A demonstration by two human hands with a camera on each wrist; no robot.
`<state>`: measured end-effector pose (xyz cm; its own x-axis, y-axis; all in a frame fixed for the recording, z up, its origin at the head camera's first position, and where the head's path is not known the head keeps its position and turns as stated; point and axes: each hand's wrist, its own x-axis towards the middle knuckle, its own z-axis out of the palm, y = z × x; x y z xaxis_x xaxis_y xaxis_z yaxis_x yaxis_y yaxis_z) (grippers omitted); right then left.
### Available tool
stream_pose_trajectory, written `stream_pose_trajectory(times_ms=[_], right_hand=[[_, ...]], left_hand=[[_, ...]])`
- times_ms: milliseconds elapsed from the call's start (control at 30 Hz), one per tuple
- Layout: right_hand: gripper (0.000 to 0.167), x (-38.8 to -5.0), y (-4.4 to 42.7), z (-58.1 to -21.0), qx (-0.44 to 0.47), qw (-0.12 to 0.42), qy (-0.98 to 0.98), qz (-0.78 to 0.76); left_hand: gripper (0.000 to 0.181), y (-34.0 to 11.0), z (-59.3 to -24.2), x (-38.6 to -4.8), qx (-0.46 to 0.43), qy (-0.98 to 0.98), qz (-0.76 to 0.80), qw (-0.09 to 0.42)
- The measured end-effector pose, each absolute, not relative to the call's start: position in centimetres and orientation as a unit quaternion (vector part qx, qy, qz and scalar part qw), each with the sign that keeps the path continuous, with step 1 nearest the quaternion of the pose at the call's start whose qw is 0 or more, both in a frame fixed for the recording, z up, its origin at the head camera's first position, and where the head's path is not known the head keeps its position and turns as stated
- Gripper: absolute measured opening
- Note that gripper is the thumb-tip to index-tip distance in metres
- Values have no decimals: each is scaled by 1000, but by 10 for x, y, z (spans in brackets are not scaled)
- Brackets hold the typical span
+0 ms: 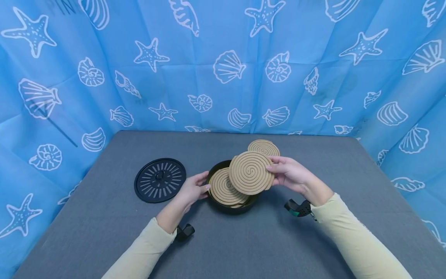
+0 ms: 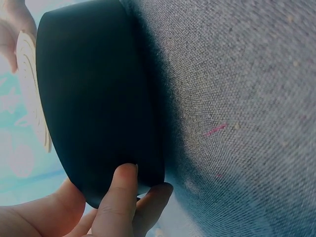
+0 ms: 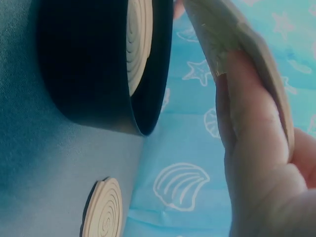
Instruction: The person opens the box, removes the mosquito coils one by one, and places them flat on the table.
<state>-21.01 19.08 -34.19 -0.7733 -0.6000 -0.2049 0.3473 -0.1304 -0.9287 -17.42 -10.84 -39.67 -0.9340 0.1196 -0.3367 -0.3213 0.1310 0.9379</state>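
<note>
A tan mosquito coil point(image 1: 251, 173) is pinched at its right edge by my right hand point(image 1: 290, 173), tilted above a round black tin point(image 1: 232, 210). Another coil point(image 1: 222, 188) sits slanted inside the tin, partly covered by the held one; a further coil edge shows beneath it. My left hand point(image 1: 189, 192) grips the left side of the tin. In the left wrist view its fingers point(image 2: 118, 197) press the tin's outer wall point(image 2: 94, 89). The right wrist view shows the held coil's underside point(image 3: 210, 34), with a finger against it.
Behind the tin, to the right, a coil point(image 1: 262, 145) lies on the grey cloth-covered table point(image 1: 265, 248). A black slotted lid point(image 1: 150, 193) with a small centre knob lies left of the tin. A blue curtain point(image 1: 195, 81) with shell prints hangs around the table's back and sides.
</note>
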Motion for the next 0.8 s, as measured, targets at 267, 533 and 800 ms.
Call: stream_pose_trajectory(times_ms=[267, 533, 800], right_hand=[[58, -211, 201, -338, -97, 308, 572, -754], [59, -212, 211, -334, -85, 287, 566, -768], [61, -214, 225, -332, -85, 273, 543, -789]], left_hand=[[52, -109, -397, -174, -68, 733, 654, 174], [52, -108, -398, -175, -69, 737, 651, 170], [53, -108, -397, -174, -69, 737, 651, 168]])
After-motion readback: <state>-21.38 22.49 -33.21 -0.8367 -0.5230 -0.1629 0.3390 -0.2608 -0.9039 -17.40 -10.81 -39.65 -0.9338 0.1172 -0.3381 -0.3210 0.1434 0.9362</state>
